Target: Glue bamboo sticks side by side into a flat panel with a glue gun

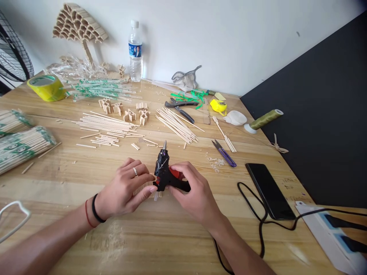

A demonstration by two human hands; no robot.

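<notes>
At the middle of the wooden table (160,236): the black glue gun (163,172), taken here as the clock's centre, with 12 toward the wall (229,34); its nozzle aims at 12 and a translucent glue stick (156,196) juts from its rear at 7.
Right hand (197,191): at 4 o'clock, clamped on the gun's handle, fingers by the red trigger.
Left hand (123,191): between 8 and 9, thumb and index finger right by the gun's rear; I cannot tell whether they pinch it.
Row of sticks (141,188): at 8, side by side beneath the left hand and the gun, partly hidden.
Loose sticks: one pile (106,124) at 10, another (177,125) between 12 and 1.
Small stick-built pieces (129,115): at 11, beyond the first pile.
Pliers (183,105): near 1, just past the second pile.
Purple snips (226,154): between 2 and 3, blades apart.
Phone (271,191): at 3, dark screen up, a black cable (261,236) beside it.
Bagged sticks (24,149): at 9, well apart from the hands.
Water bottle (135,53): at 11, upright near the wall.
</notes>
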